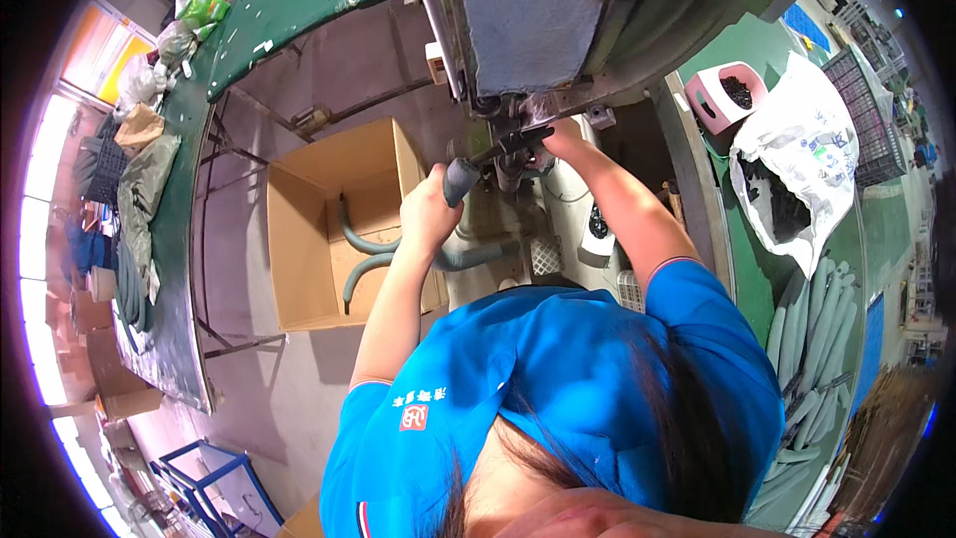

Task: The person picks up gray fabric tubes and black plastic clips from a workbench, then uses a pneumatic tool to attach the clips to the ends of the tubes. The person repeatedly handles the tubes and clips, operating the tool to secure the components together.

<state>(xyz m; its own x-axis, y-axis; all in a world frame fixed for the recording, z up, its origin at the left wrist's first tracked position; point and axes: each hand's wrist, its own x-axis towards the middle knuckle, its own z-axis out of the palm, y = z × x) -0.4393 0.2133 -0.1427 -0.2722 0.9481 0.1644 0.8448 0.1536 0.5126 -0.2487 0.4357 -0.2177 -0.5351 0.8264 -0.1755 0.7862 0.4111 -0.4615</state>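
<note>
My left hand [426, 209] is closed around a grey hose [460, 181], whose upper end tilts up toward the machine [533, 35]. Beside that end, a dark bar-like part [513, 143] slants up to the right under the machine head; whether it enters the hose cannot be made out. My right hand [566, 139] reaches up to the far end of this part. Its fingers are curled and partly hidden, and what they hold does not show. Below my left wrist, another stretch of grey hose [473, 257] runs sideways.
An open cardboard box [299, 284] with grey hoses [363, 244] stands on the left. Green benches flank me. The right bench [742, 269] carries a white sack [812, 154] of black parts, a pink bin [712, 110] and a pile of grey hoses [822, 329].
</note>
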